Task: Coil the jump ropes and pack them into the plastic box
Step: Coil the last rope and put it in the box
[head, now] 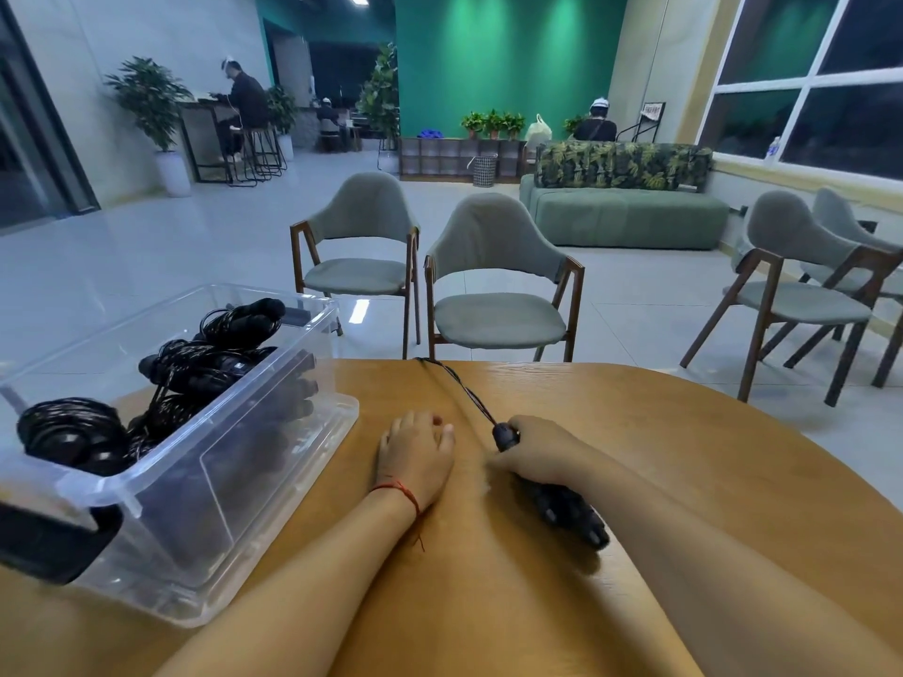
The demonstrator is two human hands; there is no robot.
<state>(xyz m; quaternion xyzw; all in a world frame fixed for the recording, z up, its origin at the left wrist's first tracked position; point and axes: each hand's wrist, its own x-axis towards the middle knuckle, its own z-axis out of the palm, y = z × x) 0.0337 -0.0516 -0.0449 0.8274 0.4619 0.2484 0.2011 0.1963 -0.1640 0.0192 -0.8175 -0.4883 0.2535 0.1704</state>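
Black rope handle (567, 510) in right hand (537, 456)

Office lounge w/ sofa (625, 217), chairs (498, 320), potted plants (146, 100).

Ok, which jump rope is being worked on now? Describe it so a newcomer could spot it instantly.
Start at the wooden table, just right of the clear plastic box. The jump rope lies there, its black handle gripped in the right hand. Unlike the coiled ropes in the box, its cord runs straight out over the table's far edge.
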